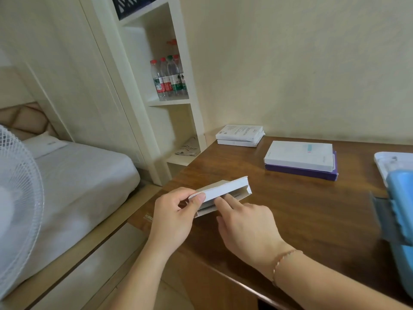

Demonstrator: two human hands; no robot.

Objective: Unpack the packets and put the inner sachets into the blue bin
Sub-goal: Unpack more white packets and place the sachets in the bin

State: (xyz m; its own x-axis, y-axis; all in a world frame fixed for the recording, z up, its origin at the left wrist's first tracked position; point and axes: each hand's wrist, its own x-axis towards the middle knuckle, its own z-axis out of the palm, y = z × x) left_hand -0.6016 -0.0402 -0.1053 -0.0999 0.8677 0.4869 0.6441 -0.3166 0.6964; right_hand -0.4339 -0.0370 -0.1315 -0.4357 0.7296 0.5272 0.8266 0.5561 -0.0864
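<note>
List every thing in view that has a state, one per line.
Open packet: end flaps open, held above the desk.
Left hand: grips the packet.
Right hand: fingers reach into the packet.
White stack: two packets, closed.
White packet: closed, on a purple one.
Blue bin: contents unseen.

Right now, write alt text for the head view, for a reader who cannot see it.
A left hand grips an opened white packet over a brown wooden desk while the right hand's fingers reach into its open side. Two stacks of flat boxes lie farther back, and a blue bin sits at the right edge.
</note>
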